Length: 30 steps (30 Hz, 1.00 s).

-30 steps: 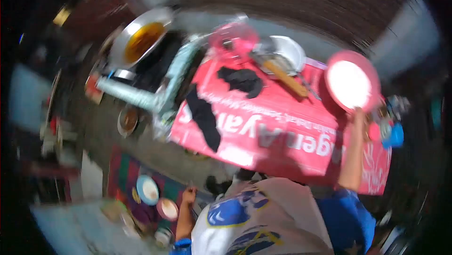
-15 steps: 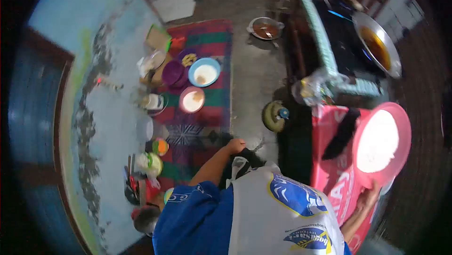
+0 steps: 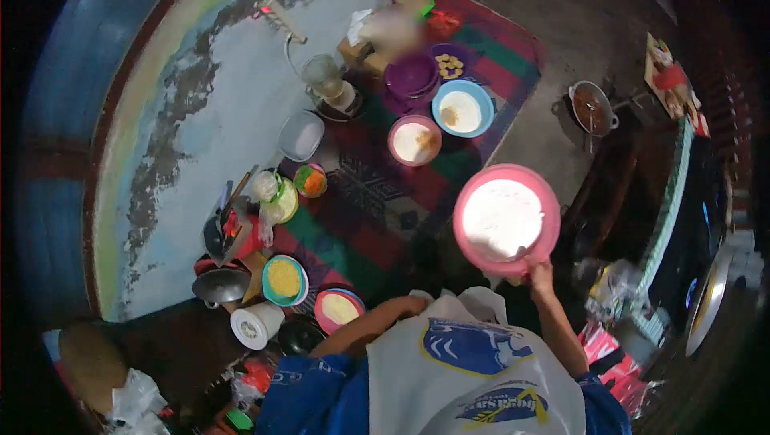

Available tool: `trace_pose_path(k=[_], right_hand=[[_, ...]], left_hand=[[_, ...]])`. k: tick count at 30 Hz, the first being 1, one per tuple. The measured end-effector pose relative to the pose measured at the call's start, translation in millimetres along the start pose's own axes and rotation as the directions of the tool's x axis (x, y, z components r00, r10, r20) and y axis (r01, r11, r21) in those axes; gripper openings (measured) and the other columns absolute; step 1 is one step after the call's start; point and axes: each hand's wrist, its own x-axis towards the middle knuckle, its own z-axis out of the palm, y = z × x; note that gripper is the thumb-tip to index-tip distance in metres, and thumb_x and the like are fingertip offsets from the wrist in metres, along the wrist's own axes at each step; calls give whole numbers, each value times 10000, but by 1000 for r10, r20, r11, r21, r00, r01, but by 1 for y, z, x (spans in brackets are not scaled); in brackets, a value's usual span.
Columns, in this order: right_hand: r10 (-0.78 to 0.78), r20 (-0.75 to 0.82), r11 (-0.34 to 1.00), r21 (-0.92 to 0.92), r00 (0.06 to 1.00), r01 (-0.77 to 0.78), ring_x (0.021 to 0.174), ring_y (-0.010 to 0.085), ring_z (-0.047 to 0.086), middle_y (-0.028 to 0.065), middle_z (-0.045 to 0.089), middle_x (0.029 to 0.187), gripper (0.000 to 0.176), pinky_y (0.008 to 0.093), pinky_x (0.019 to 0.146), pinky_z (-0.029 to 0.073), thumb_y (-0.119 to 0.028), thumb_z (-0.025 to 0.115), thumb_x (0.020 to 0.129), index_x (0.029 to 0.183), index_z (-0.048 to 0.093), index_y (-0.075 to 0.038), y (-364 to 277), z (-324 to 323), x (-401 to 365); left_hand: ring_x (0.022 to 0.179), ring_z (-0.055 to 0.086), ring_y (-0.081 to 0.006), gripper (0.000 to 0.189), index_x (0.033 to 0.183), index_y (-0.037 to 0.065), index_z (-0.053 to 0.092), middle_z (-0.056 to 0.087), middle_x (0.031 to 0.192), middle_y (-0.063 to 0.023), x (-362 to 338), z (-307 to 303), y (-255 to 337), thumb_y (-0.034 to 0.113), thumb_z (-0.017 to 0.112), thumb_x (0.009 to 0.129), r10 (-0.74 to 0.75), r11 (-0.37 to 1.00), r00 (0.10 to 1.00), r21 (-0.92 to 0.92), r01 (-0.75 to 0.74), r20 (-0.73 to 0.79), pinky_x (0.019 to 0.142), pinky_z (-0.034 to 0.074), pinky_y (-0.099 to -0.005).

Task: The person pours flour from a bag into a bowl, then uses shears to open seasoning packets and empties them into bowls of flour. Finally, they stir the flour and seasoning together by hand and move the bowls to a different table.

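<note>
My right hand (image 3: 540, 276) grips the near rim of a pink basin (image 3: 552, 214). White powder, like flour, fills much of the basin, which is held out in front of my body, above the floor. My left hand (image 3: 415, 304) is low at the front of my white apron (image 3: 401, 355); its fingers are hidden. Beyond the basin, on a patterned mat (image 3: 513, 90), stand a smaller pink bowl (image 3: 391, 146) and a blue basin (image 3: 488, 118), both with white powder and a brownish patch.
A purple tub (image 3: 411, 78), a blender (image 3: 322, 78) and a clear container (image 3: 301, 136) stand along the wall. Bowls of yellow food (image 3: 283, 278) are at the near left. A pan with reddish contents (image 3: 589, 104) sits on the floor; a stove table (image 3: 698, 186) is at right.
The pink basin has come off the red-covered table at right, carried leftward by my right hand to my front. The view has turned right. My left hand has drawn back to the apron.
</note>
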Motion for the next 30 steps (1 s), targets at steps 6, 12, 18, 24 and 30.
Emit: trace_pose_path(k=[6, 12, 18, 24, 30], right_hand=[[299, 176, 947, -178, 938, -268, 573, 136, 517, 32, 505, 722, 229, 263, 437, 415, -122, 520, 749, 974, 488, -92, 54, 101, 108], [197, 339, 791, -609, 920, 55, 795, 219, 572, 119, 570, 884, 387, 353, 635, 474, -125, 549, 720, 1086, 452, -47, 141, 196, 215], [132, 606, 734, -592, 784, 334, 897, 245, 563, 120, 573, 1001, 500, 349, 764, 454, -142, 558, 691, 1165, 424, -52, 259, 317, 341], [-47, 553, 809, -467, 832, 356, 1002, 280, 505, 161, 511, 1125, 535, 369, 801, 439, -150, 532, 720, 1217, 379, -21, 290, 466, 419], [21, 530, 889, -397, 848, 226, 642, 211, 555, 107, 559, 738, 328, 344, 570, 457, -205, 553, 748, 1022, 490, -37, 263, 546, 472]], left_hand=[[1031, 458, -440, 574, 1321, 186, 307, 350, 1296, -203, -18, 7, 76, 307, 502, 795, -433, 744, 858, -647, 167, -276, 890, 361, -476], [1007, 470, -466, 547, 1327, 202, 280, 329, 1304, -212, 36, 10, 117, 305, 469, 824, -669, 574, 632, -812, 104, -392, 900, 352, -486], [1017, 443, -475, 679, 1341, 207, 224, 309, 1283, -269, 55, -63, 142, 367, 551, 768, -852, 301, 511, -903, 306, -111, 878, 354, -529], [1176, 318, -406, 759, 1319, 189, 272, 303, 1303, -211, 63, -60, 133, 494, 600, 705, -906, 320, 319, -944, 88, -277, 906, 329, -538], [1166, 351, -352, 653, 1244, 78, 385, 345, 1292, -166, 48, -62, 116, 434, 611, 745, -924, 172, 354, -984, 45, -145, 937, 338, -481]])
